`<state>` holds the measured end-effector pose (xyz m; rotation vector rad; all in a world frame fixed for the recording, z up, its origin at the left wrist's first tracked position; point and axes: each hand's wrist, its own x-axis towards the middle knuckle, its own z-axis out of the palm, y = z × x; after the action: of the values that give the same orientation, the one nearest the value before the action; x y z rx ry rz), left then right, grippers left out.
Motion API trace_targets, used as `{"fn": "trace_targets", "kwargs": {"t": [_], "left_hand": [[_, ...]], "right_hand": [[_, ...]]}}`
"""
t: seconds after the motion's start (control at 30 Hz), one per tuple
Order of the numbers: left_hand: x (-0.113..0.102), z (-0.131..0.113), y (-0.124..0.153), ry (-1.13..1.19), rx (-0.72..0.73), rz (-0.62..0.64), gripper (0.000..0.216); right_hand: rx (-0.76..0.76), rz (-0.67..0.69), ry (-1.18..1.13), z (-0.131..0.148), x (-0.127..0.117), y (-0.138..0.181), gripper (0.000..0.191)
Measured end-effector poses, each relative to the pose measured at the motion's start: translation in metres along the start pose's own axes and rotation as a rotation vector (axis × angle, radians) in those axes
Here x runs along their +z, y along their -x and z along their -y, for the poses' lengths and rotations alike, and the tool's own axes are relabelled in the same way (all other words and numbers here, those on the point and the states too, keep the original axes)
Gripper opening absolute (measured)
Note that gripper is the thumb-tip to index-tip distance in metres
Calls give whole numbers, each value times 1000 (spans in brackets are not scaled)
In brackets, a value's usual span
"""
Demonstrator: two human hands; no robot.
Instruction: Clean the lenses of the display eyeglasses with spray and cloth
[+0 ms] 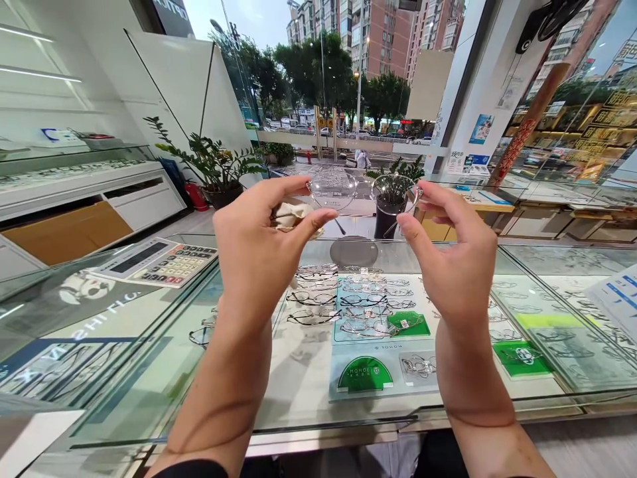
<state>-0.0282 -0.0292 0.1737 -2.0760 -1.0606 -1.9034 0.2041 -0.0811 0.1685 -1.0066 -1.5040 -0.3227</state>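
Cloth (294,211) partly behind left hand (256,232)

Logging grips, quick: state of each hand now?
Left hand: closed, holding one side of the eyeglasses, plus a pale cloth.
Right hand: closed, holding the eyeglasses' other side.

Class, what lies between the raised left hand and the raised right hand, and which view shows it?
In the head view, a pair of eyeglasses spans the stretch between the left hand and the right hand.
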Motion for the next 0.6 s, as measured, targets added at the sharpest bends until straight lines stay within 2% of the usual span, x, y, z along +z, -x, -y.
{"fn": "trace_targets", "kwargs": {"t": [0.17, 0.5, 0.6], "left_hand": [[-2, -4, 0, -63, 45, -17, 45], [-4, -15, 6, -62, 61, -45, 47], [-3, -14, 4, -56, 55, -52, 45]], "right_hand": [[19, 14, 1, -2, -2, -3, 33], [74, 119, -53, -17, 1, -3, 39], [89, 113, -86, -17, 3, -4, 39]]}}
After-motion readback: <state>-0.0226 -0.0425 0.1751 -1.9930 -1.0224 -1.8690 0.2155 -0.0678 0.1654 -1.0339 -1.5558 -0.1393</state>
